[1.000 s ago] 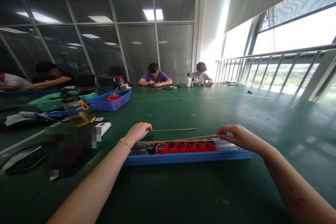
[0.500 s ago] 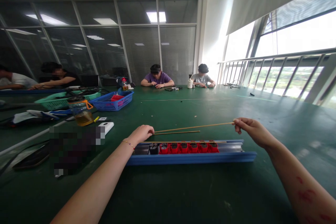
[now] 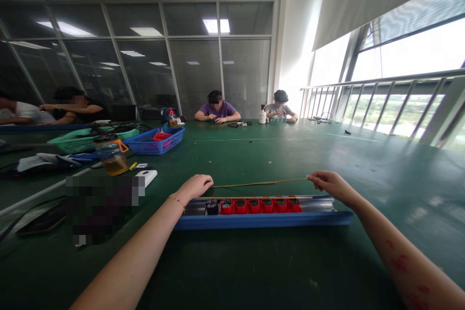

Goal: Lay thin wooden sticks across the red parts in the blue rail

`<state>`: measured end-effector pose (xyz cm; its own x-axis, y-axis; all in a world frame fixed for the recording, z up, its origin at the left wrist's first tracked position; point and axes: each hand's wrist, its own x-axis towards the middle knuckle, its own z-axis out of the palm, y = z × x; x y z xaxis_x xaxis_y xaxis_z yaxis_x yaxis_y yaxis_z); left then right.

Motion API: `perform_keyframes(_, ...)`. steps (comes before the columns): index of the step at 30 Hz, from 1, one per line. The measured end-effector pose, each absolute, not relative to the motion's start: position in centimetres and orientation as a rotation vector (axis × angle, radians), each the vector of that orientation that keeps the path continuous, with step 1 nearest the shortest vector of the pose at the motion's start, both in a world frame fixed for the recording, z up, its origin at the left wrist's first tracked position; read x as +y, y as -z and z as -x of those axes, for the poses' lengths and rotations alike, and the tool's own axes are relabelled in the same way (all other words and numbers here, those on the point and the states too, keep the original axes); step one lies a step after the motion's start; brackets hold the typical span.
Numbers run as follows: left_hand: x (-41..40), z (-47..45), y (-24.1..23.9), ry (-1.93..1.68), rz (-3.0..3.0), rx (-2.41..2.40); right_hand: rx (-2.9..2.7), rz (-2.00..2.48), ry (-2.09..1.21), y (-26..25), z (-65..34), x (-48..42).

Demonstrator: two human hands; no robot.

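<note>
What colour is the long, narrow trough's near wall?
The trough's near wall is blue, clearest in the head view.

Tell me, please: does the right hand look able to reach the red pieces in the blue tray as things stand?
Probably yes: the right hand is near the blue tray, and no hand covers the red pieces. But that hand pinches a thin stick, which it may need to release first.

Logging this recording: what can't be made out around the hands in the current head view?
All in the head view:
Left hand: its grip, hidden by the back of the hand.
Thin stick at the right hand: its left end, lost where it overlaps another stick.
Blue channel: left end, hidden behind the left forearm.
Red bins: dark contents, too small to identify.
</note>
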<state>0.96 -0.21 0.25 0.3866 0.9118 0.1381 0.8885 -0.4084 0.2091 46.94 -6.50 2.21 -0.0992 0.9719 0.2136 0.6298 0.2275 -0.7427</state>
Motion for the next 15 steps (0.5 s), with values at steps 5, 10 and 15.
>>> perform_keyframes(5, -0.3, -1.1, -0.3, -0.351, -2.532, 1.657, -1.981, 1.394, -0.722, -1.6, -45.9, -4.7)
perform_keyframes(10, -0.6, -1.1, -0.6, -0.335, -2.523, 1.660, -2.188, 1.424, -0.645, -1.3, -44.1, -2.5)
perform_keyframes(15, -0.6, -0.8, -0.4, -0.329, -2.533, 1.636, -2.281, 1.429, -0.612, -1.5, -41.4, -1.3)
